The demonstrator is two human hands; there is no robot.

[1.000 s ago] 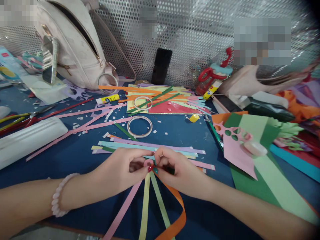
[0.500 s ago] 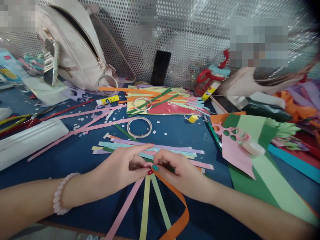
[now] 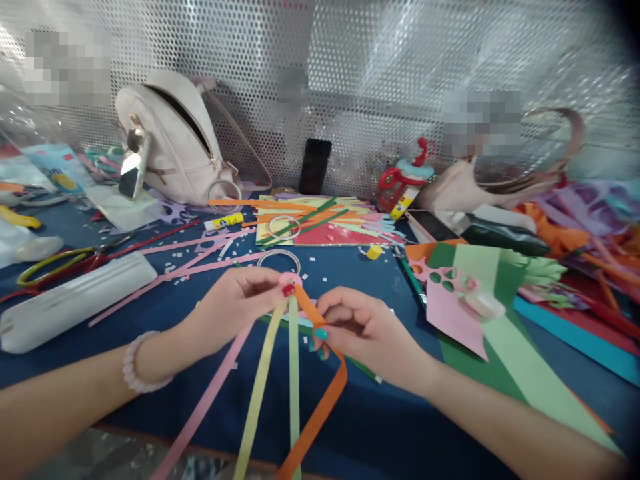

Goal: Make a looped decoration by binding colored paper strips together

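My left hand [image 3: 240, 303] is closed in a pinch on the joined top ends of a bundle of paper strips, lifted a little above the blue table [image 3: 150, 320]. From the pinch hang a pink strip [image 3: 200, 407], a yellow strip [image 3: 257, 393], a light green strip [image 3: 294, 380] and an orange strip [image 3: 325, 393]. My right hand [image 3: 365, 330] is closed, its thumb and fingers pinching the orange strip just below the joint. A bead bracelet [image 3: 135, 363] sits on my left wrist.
A tape ring [image 3: 278, 257], a glue stick [image 3: 223, 221], a stack of coloured strips on a red sheet [image 3: 320, 220], a white backpack [image 3: 170, 140], a black phone [image 3: 315, 167], a white case [image 3: 75, 300], scissors [image 3: 60, 263] and green and pink paper sheets [image 3: 480, 293] lie around. A perforated metal wall stands behind.
My left hand has lifted the strip bundle up off the table. My right hand has slid down onto the orange strip. The camera has tilted up.
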